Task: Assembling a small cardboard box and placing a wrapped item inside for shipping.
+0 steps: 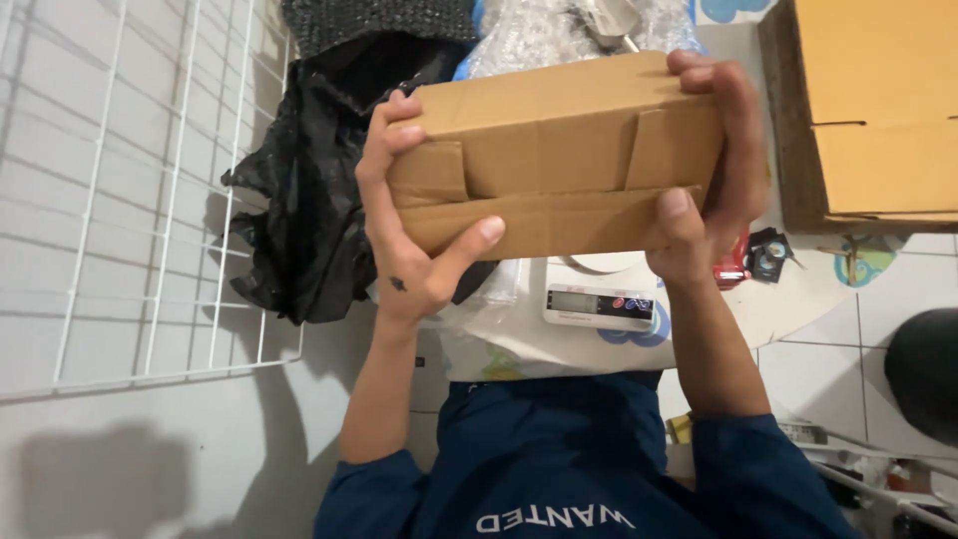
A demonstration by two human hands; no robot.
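box point(555, 150) gripped — left hand point(404, 235), right hand point(714, 170)

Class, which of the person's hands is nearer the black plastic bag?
Left. The left hand grips the cardboard box at the end beside the black plastic bag; the right hand grips the opposite end, away from it.

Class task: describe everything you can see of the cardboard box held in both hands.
The box is plain brown corrugated cardboard, oblong, closed, with folded flaps overlapping on the side facing the camera. It is held level in the air, above a small white scale. The left hand grips one end and the right hand the other, thumbs pressed on the lower flap.
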